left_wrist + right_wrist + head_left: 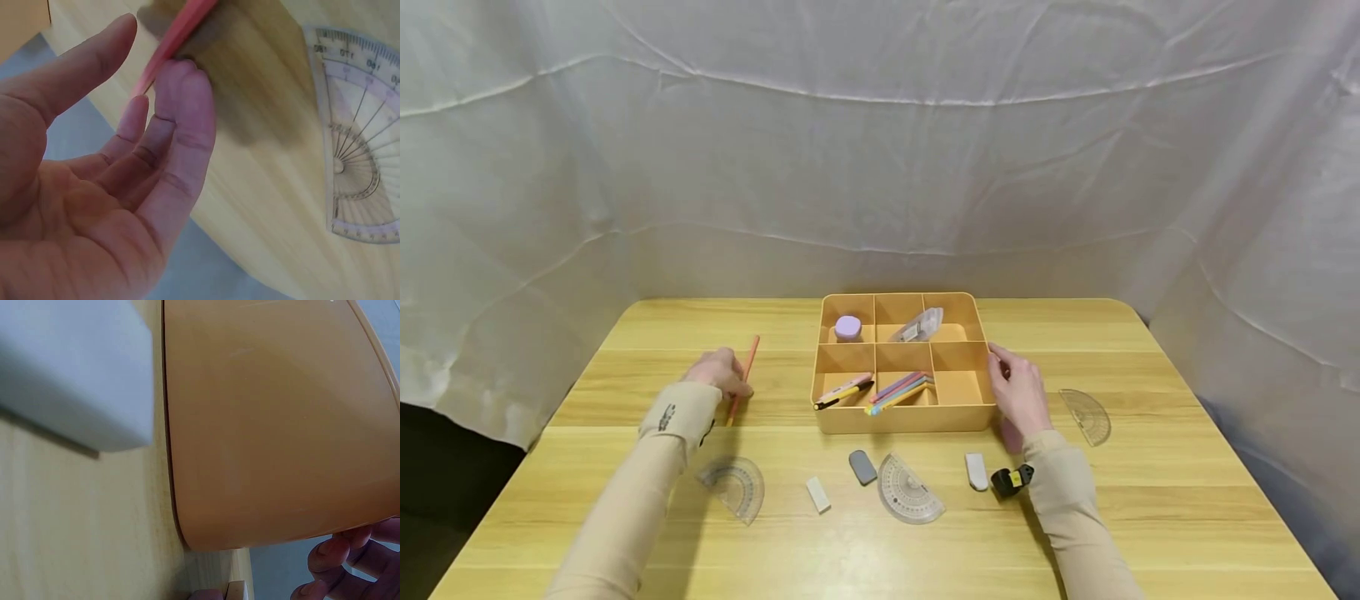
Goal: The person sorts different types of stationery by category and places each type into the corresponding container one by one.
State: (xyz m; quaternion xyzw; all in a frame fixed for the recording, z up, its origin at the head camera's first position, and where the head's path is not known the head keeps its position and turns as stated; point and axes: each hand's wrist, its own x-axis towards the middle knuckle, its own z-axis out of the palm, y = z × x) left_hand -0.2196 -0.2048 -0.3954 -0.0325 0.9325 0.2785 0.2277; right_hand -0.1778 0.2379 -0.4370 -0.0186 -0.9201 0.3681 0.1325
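Reddish pencil (751, 357) lies on the table (1150, 500) left of the divided organizer (902, 421) as my left hand (718, 372) reaches for it, thumb apart, fingers loosely bent, nothing gripped; pickup seems underway, calling next for a pinch. My right hand (1021, 396) touches the organizer's right side, grip unclear.

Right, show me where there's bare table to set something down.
Bare wood lies between the orange-red pencil by the left hand and the tan divided plastic tray, also right of the rightmost clear semicircular protractor. In front of the tray it's crowded: grey eraser, white eraser, another clear protractor, small black-and-yellow gadget.
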